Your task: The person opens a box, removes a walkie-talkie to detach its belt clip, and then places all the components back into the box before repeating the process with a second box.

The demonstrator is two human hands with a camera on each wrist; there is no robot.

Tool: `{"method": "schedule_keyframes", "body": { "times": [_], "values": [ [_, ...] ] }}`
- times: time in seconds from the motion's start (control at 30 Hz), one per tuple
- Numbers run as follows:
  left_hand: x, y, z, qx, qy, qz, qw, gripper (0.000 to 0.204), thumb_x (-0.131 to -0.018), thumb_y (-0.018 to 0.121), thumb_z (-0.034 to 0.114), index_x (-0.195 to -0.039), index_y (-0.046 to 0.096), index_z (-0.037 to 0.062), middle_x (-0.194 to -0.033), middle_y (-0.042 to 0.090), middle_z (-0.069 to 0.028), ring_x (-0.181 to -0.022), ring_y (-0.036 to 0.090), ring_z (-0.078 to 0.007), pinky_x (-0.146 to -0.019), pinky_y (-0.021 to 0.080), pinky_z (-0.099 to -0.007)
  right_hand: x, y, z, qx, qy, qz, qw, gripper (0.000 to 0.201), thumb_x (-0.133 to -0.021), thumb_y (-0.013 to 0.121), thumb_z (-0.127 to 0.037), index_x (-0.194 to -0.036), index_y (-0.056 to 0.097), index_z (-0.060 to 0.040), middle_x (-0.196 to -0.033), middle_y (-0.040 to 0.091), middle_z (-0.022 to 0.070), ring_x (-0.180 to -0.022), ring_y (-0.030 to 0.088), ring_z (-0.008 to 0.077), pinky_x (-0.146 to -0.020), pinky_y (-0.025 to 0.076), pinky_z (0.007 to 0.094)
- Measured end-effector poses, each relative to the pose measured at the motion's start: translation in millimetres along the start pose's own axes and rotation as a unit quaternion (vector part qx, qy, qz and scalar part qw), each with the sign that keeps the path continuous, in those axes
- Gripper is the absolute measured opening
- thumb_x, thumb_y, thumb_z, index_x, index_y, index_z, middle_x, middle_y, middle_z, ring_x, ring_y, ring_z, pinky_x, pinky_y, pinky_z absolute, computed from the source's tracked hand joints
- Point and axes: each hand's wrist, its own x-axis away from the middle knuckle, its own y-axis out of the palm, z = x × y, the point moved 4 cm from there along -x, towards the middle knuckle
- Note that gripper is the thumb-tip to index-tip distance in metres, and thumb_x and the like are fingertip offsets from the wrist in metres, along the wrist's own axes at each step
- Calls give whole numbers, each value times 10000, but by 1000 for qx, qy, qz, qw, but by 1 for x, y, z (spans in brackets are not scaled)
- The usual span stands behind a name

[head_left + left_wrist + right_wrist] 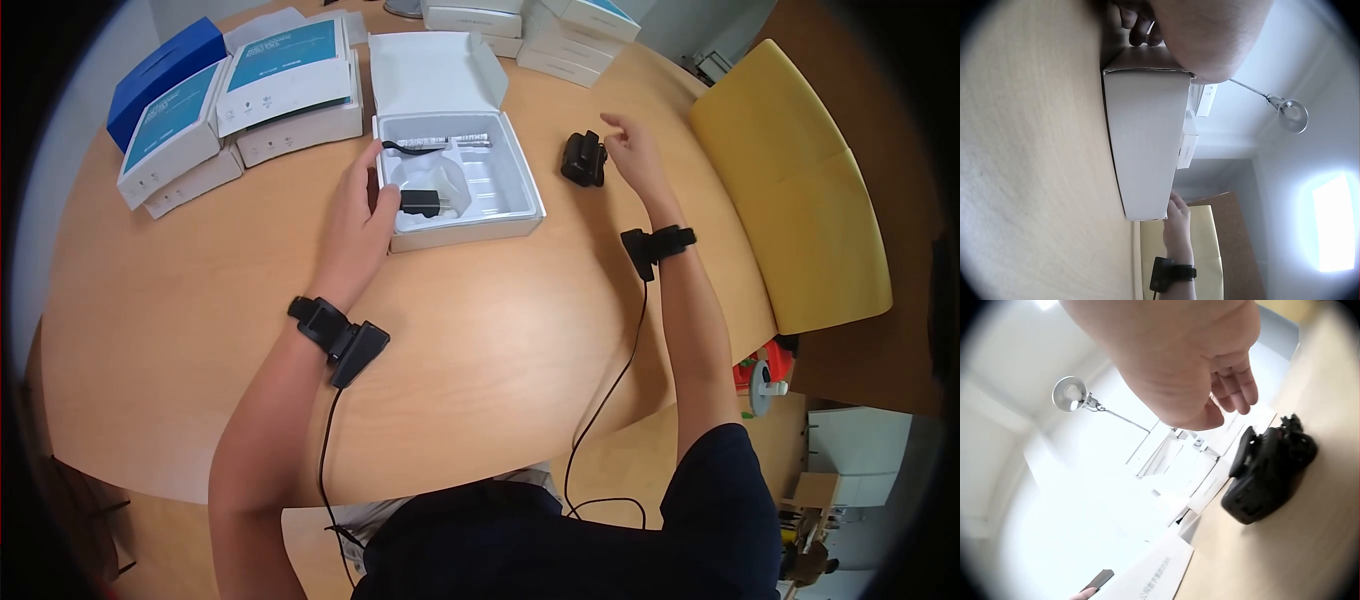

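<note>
A white box (465, 236) stands with its lid raised, holding a moulded plastic tray. Inside are a black plug adapter (419, 203), a black strap or cable (412, 150) and a silvery packet (470, 140). My left hand (355, 225) holds the box's left wall, thumb at the rim and fingers down the outside; the left wrist view shows those bent fingers (1140, 28). Right of the box, a small black device (1263, 475) with a clip-like part sits on the table. My right hand (638, 160) hovers beside and above it, fingers loosely bent, with a gap between them.
Stacked white and teal boxes (290, 105) and a blue box (165, 80) stand at the back left. More white boxes (570, 50) are at the back. A yellow chair (800, 190) borders the table's right side. Thin cables (610, 390) trail from both wrist cameras.
</note>
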Motion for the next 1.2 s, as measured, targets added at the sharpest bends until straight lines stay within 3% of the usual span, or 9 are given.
{"method": "schedule_keyframes", "body": {
  "times": [0.13,0.27,0.47,0.63,0.77,0.87,0.97,1.07,1.2],
  "values": [
    [0,-1,1,-20,1,-24,1000,569,-1105,507,112,-1637,364,-31,-1562,524,-177,-1432,527,-256,-1207,392,-373,13,7,33,64,17,-18,998,400,-962,717,-167,-1334,736,-22,-1058,769,182,-914,756,285,-844,599,396],
    [-1,-2,1,-20,5,-24,1000,566,-1107,505,114,-1637,367,-27,-1558,527,-174,-1432,527,-253,-1205,393,-370,11,15,54,47,42,-26,998,424,-954,760,-203,-1349,738,-49,-1030,768,172,-882,757,272,-817,600,386],
    [0,-2,2,-27,3,-23,999,563,-1106,509,119,-1636,376,-16,-1521,551,-166,-1380,554,-243,-1177,417,-367,7,12,61,8,166,-68,984,488,-921,785,-217,-1360,720,-13,-1044,789,147,-910,765,247,-811,606,376],
    [0,-2,-2,-44,10,-15,999,552,-1102,524,132,-1622,401,-4,-1468,582,-152,-1326,581,-234,-1147,437,-358,-5,-2,79,23,110,6,994,482,-917,770,-164,-1348,700,39,-1036,789,142,-880,762,211,-793,606,332],
    [4,-4,8,-62,-13,-13,998,552,-1094,547,159,-1610,421,9,-1495,567,-162,-1350,566,-246,-1156,434,-369,-1,-12,7,-98,47,71,992,387,-946,731,-72,-1328,724,-10,-1041,772,107,-907,740,190,-813,607,321],
    [3,-5,11,-58,-17,-15,998,563,-1087,565,189,-1606,428,19,-1520,550,-175,-1361,552,-266,-1167,429,-390,8,-6,-74,-83,-94,64,990,340,-984,686,-18,-1317,743,-58,-1071,755,77,-950,720,183,-857,605,338],
    [3,-5,10,-69,-8,-13,997,564,-1084,567,185,-1606,429,21,-1508,557,-175,-1346,561,-267,-1163,431,-386,17,14,-141,-94,-246,6,965,334,-1002,673,-15,-1319,749,-85,-1108,746,69,-990,712,182,-904,590,332],
    [3,-5,12,-74,-16,-16,997,563,-1081,567,183,-1603,432,20,-1494,565,-175,-1339,564,-262,-1150,439,-385,20,41,-184,-69,-275,-84,955,332,-995,673,-16,-1309,750,-92,-1126,748,80,-1022,713,226,-919,581,350],
    [3,-5,10,-65,-8,-10,998,564,-1079,572,198,-1597,440,19,-1465,577,-171,-1299,578,-252,-1128,450,-381,14,75,-208,-23,-336,-113,935,325,-981,686,-56,-1298,742,-108,-1171,747,101,-1081,692,329,-955,565,429]
  ]
}}
